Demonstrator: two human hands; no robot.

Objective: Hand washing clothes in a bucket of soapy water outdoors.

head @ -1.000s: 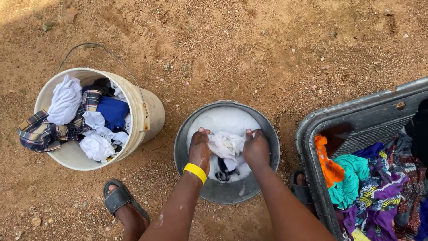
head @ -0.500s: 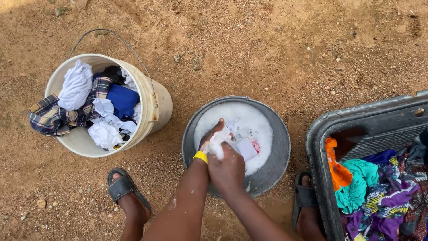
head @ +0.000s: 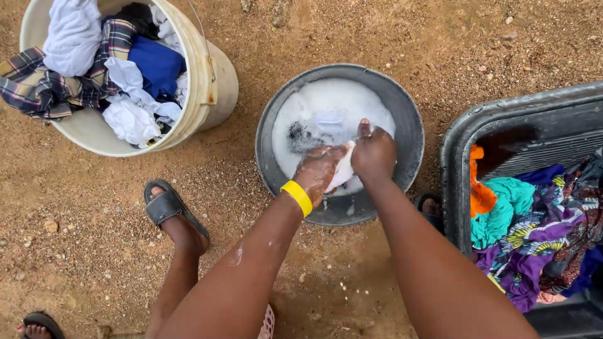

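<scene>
Two wet hands, left hand [head: 319, 171] and right hand [head: 373, 154], clench a white cloth [head: 343, 171] between them over a grey basin [head: 408, 135] of suds. Beside it stand a cream bucket [head: 210, 78] of clothes and a dark tub [head: 468, 135] of bright fabrics.

I am reaching both bare forearms forward and down, the two converging toward each other. My left hand [head: 318, 171] is curling its wet, soapy fingers inward, a yellow band [head: 297, 198] circling its wrist. My right hand [head: 374, 154] is sitting just beside it, knuckles up, thumb pointing forward, fingers closing in a grip. My sandalled left foot [head: 171, 210] is planting flat.
</scene>
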